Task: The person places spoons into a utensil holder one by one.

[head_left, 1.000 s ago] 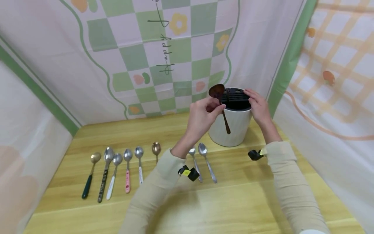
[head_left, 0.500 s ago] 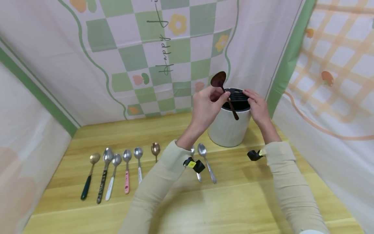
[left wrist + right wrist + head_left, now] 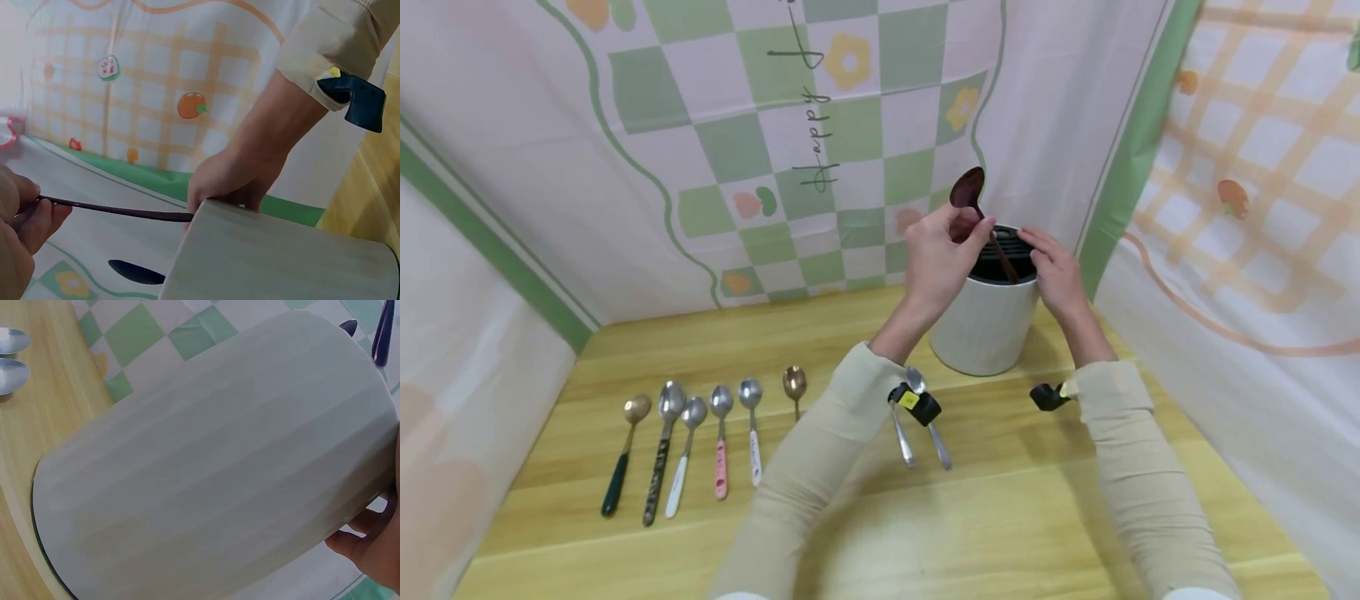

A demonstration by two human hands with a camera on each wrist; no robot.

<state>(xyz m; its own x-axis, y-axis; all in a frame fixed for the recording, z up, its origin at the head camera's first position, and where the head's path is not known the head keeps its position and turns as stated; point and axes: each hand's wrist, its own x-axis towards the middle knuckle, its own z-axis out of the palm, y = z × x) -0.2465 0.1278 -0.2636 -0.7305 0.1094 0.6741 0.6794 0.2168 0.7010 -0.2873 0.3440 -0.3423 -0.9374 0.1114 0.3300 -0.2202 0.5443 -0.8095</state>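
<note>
My left hand [image 3: 942, 258] pinches a dark brown spoon [image 3: 967, 187] just below its bowl. The spoon tilts bowl-up, and its handle end overlaps the black opening of the white utensil holder [image 3: 981, 333]. In the left wrist view, the handle tip of this spoon [image 3: 125, 211] meets the holder's rim. A second dark spoon head [image 3: 134, 272] sticks out of the holder there; my left hand hides it in the head view. My right hand [image 3: 1060, 271] grips the holder's right rim, its fingers bent over the edge in the left wrist view.
Spoons lie in a row on the wooden table [image 3: 1000, 517]: a dark green-handled spoon [image 3: 617, 483], a pink-handled one [image 3: 722, 471], a bronze spoon [image 3: 794, 383], silver spoons [image 3: 938, 446] and others. My left forearm covers part of the row. Patterned curtains [image 3: 880, 108] stand behind.
My left hand has moved up and to the right with the spoon. The handle end has gone from in front of the holder to over its opening. The right hand stays on the rim.
</note>
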